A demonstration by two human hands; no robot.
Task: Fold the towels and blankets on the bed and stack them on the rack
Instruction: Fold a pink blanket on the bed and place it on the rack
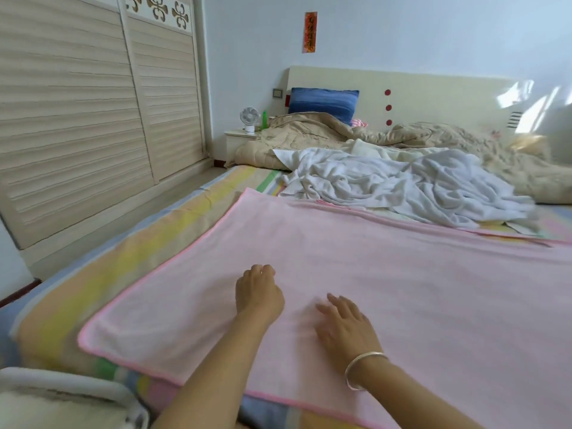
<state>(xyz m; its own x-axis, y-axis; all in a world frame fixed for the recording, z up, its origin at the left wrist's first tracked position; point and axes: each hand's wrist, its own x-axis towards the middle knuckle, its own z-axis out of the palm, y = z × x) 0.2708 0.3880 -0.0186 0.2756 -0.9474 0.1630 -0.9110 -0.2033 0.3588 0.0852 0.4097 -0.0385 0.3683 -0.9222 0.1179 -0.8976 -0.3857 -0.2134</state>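
Now | right hand [343, 323] fingers straight, flat on pink towel [387, 267] | left hand [258, 292] fingers curled onto it, pinch unclear | towel spread over bed's [123, 258] near edge | likely light, limp: take by corners | white towels [402, 187] heaped mid-bed

I count two hands in my feed, the left hand [258, 294] and the right hand [343, 326], and one silver bracelet [365, 366] on the right wrist. Near me is one pink towel [402, 274]. Farther off is one white crumpled heap [402, 184]; I cannot tell how many pieces are in it. Far back I count one beige quilt [309, 134] and one blue pillow [323, 102]. At far left, one nightstand [238, 140] holds one small fan [250, 117] and one green bottle [264, 119]. One headboard [433, 97] shows three red dots [388, 107]. I also count one red strip [309, 32], two louvred doors [167, 94] on the left, and one white bundle [62, 400] at near left.
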